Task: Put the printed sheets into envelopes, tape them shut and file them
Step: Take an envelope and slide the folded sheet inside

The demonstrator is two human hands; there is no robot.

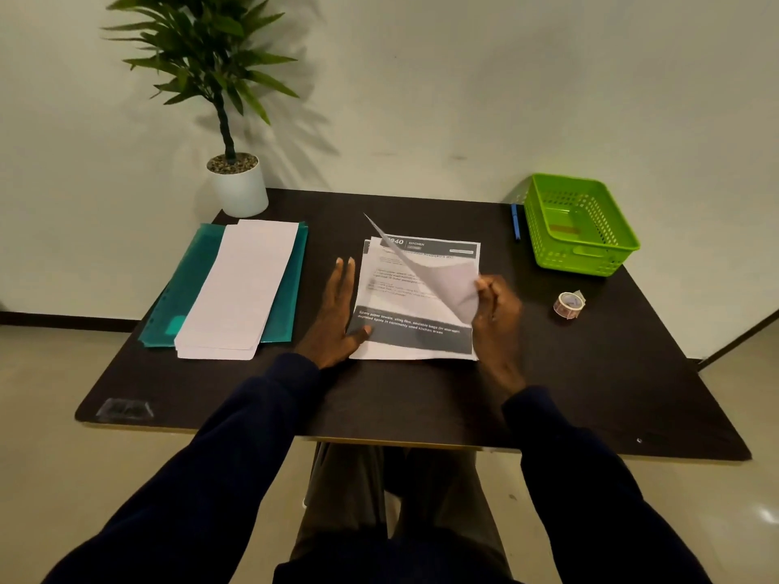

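1. Your left sleeve (236, 448) is long, plain, dark navy fabric.
2. Your right sleeve (590, 478) matches it in colour and cut.
3. Each sleeve ends at the wrist in a snug cuff. Your left hand (337, 314) and right hand (497, 318) are bare.
4. Your trousers (350, 499) are a dull grey-olive cloth with soft creases.
5. The lower front of your top is the same dark navy.
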